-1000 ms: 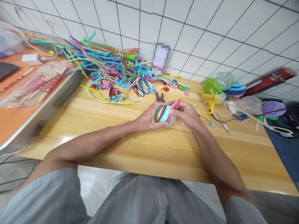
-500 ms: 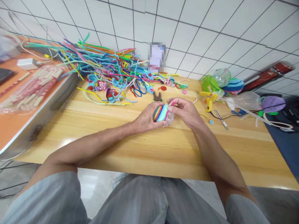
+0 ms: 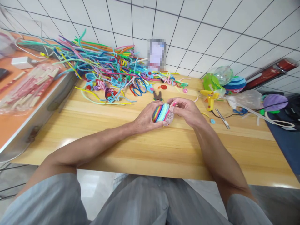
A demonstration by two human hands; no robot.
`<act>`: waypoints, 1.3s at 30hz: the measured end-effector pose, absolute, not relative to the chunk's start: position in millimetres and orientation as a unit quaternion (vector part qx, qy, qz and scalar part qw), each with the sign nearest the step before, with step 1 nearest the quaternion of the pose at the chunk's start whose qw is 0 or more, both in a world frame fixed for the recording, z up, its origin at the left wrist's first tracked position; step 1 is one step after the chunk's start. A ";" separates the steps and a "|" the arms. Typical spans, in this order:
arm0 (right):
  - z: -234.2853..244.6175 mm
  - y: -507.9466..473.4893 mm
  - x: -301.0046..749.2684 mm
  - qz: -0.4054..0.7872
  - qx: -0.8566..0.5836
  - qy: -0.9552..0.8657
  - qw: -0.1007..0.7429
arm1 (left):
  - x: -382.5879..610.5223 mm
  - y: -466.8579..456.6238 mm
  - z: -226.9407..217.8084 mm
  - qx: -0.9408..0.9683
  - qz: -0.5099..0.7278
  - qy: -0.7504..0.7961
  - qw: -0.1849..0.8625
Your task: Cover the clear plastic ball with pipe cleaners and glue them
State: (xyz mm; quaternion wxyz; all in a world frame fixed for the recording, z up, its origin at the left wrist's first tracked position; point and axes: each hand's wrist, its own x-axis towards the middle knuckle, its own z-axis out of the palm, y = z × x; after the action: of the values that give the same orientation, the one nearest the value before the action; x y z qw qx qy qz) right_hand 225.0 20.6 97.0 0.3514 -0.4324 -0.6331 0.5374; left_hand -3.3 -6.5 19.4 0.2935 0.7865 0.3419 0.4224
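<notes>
Blue, aqua and yellow striped fuzzy rounded object (image 3: pixel 162 113): above pale wooden surface (image 3: pixel 140 150), clamped in left hand (image 3: pixel 147 119) | right hand (image 3: pixel 187 110): fingertips together on pink fuzzy strand (image 3: pixel 174 103) | done: left part banded; seemingly left: bare, mottled right end

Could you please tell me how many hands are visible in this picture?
2. The left hand grips the striped rounded object; the right hand, at that object's right end, pinches a pink strand. No other hand shows.
</notes>
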 end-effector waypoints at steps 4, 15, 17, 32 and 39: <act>96.3 21.4 226.4 0.540 -0.435 -0.632 0.345 | -3.2 -6.8 19.8 0.788 0.419 0.342 0.294; 93.3 24.0 228.7 0.542 -0.437 -0.633 0.337 | -4.2 -3.4 9.9 0.804 0.453 0.297 0.245; 91.1 24.1 227.3 0.544 -0.435 -0.632 0.340 | -4.3 -3.2 9.6 0.806 0.456 0.292 0.240; 87.8 20.6 225.3 0.566 -0.429 -0.622 0.329 | -6.5 -13.6 8.8 0.807 0.448 0.295 0.246; 89.2 14.0 220.6 0.556 -0.412 -0.650 0.315 | -8.6 -17.7 17.3 0.783 0.403 0.354 0.314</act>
State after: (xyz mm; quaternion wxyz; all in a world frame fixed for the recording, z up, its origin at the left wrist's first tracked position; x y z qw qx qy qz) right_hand 220.6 14.0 89.2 0.3147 -0.4124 -0.6498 0.5555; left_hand -8.6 -17.7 17.3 0.3140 0.7832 0.3543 0.4031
